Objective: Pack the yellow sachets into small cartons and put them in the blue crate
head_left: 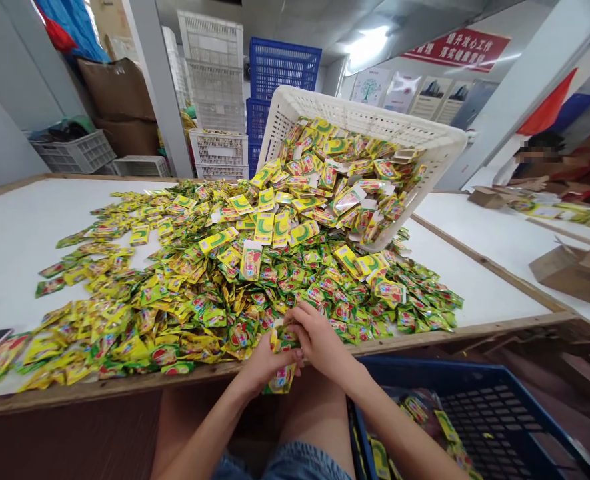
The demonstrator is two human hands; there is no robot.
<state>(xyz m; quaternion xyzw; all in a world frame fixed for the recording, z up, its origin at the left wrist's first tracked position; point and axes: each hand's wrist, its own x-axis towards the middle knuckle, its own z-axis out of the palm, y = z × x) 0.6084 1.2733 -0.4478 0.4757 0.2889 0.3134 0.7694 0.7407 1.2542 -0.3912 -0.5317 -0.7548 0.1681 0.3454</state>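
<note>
My left hand [263, 365] is closed around a small yellow-green carton [281, 381], held just over the table's front edge. The carton's lower end sticks out below my fingers. My right hand [319, 337] meets it from the right, fingers bent and pinched together at the carton's upper end. What those fingertips hold is partly hidden, but green-yellow wrapping shows between the two hands. Right behind them spreads a big heap of small green and yellow sachets [175, 300]. Several flat-sided cartons [265, 227] lie on top of that heap.
A white plastic basket [425, 143] lies tipped over on the white table [15, 227], cartons spilling from it. Beside my right leg stands a blue crate [505, 407] with cartons inside. A cardboard box [575, 270] sits at right; another person [539, 157] is farther back.
</note>
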